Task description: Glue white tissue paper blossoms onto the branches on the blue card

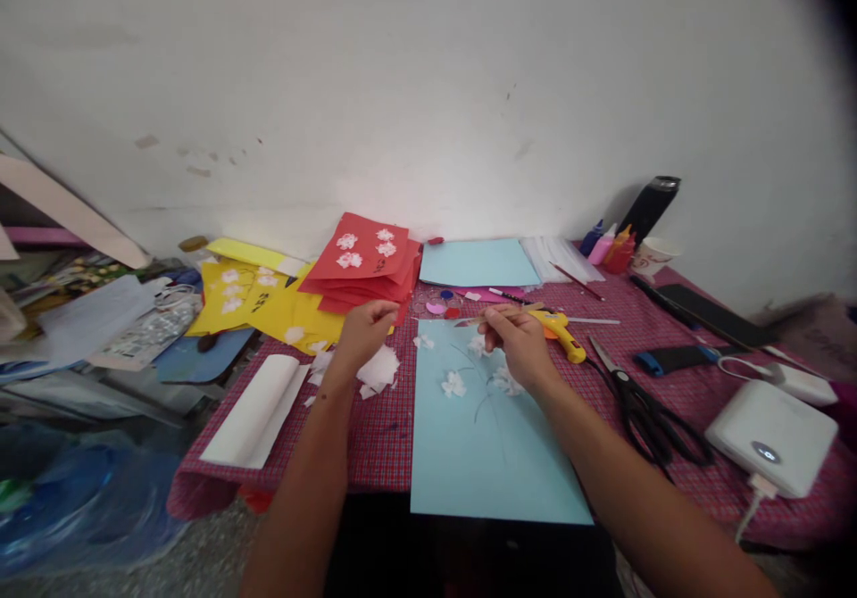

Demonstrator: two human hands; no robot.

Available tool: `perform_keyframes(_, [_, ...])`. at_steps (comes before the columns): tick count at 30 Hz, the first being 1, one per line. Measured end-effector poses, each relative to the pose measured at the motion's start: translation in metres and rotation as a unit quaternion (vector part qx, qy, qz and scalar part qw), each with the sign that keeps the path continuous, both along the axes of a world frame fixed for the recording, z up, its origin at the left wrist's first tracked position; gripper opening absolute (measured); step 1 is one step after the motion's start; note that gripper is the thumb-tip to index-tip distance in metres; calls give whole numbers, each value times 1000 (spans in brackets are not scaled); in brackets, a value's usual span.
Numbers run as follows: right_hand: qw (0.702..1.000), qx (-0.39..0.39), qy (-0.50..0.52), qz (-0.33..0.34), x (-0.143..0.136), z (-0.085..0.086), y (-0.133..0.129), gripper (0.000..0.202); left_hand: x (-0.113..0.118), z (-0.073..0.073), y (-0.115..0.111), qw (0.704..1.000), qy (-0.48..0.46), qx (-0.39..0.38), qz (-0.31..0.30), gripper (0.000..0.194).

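My right hand (pixel 512 337) pinches a thin paintbrush (pixel 474 320), its pinkish tip pointing left over the top of a light blue sheet (pixel 442 464). White paper flowers (pixel 453 384) and thin grey drawn stems lie on that sheet, some partly hidden by my right hand. My left hand (pixel 365 335) is closed above white paper scraps (pixel 379 368) to the left of the sheet. Its curled fingers hide whatever they hold, if anything. Beyond the sheet, between the hands, are small round pots of paint, including a pink one (pixel 436 308) and a red one (pixel 453 312).
Red cards (pixel 358 254) and yellow cards (pixel 224 299) with white flowers are at the back left. Folded white paper (pixel 258 411) lies left. To the right are a yellow glue gun (pixel 568 341), black-handled scissors (pixel 646 406), a utility knife (pixel 683 360) and a white power bank (pixel 773 437).
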State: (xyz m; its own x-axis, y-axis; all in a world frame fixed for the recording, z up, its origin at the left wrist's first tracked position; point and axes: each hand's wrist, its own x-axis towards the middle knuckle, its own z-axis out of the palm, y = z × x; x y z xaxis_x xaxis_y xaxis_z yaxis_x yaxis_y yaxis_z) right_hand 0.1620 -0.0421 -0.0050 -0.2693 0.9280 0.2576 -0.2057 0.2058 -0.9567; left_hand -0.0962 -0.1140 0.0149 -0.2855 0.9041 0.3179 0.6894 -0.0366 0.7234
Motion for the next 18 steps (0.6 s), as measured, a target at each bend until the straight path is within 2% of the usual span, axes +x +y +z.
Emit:
perform_keyframes(2, [1000,10,-17,0,0,-1,-1,31,-9,9,-8,1000,5,-16,12,26])
perform_keyframes(4, [999,13,-31,4,0,-2,-1,30,-14,12,-15,996,41,-77,-23,23])
perform_keyframes(7, [999,21,-46,7,-2,-1,-3,31,-17,11,-21,969,127,-191,-91,20])
perform_keyframes(9, [998,23,-51,4,-3,1,-4,32,-17,9,-22,952,165,-236,-109,24])
perform_keyframes(13, [999,20,-50,3,-3,1,-4,32,-17,6,-25,934,182,-274,-136,36])
perform_keyframes(18, [999,21,-49,8,-2,-2,-3,31,-17,3,-24,931,201,-269,-143,38])
